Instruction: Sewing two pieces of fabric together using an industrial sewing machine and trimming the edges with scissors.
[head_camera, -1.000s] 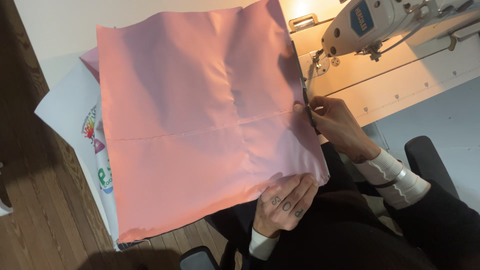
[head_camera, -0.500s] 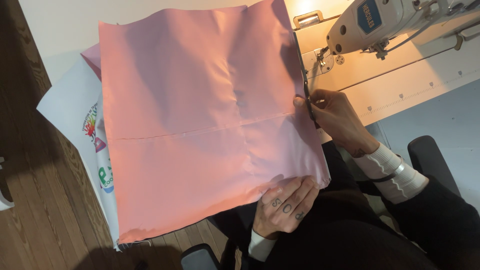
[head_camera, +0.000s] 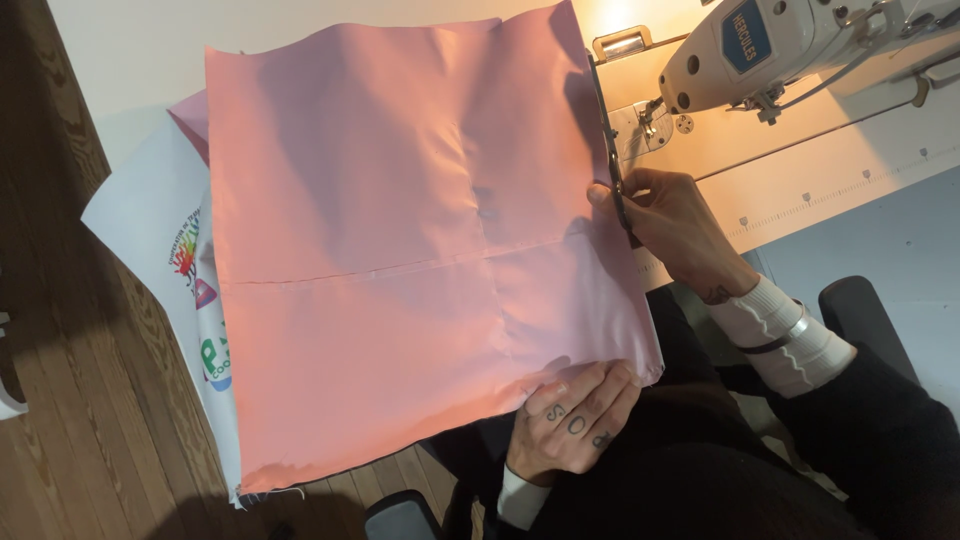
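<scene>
Your left hand (head_camera: 572, 428) pinches near corner of large pink satin fabric panel (head_camera: 400, 240). Your right hand (head_camera: 668, 225), closed on dark scissors (head_camera: 620, 205), trims panel's right edge. Continuing needs taut cloth. White sewing machine (head_camera: 790, 45) beyond.

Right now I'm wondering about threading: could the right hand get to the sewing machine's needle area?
Probably yes. The right hand pinches the pink fabric edge just below the sewing machine head, with nothing visible between, though it would have to let go first.

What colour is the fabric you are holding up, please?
Plain pink fabric, with no pattern; head view.
</scene>
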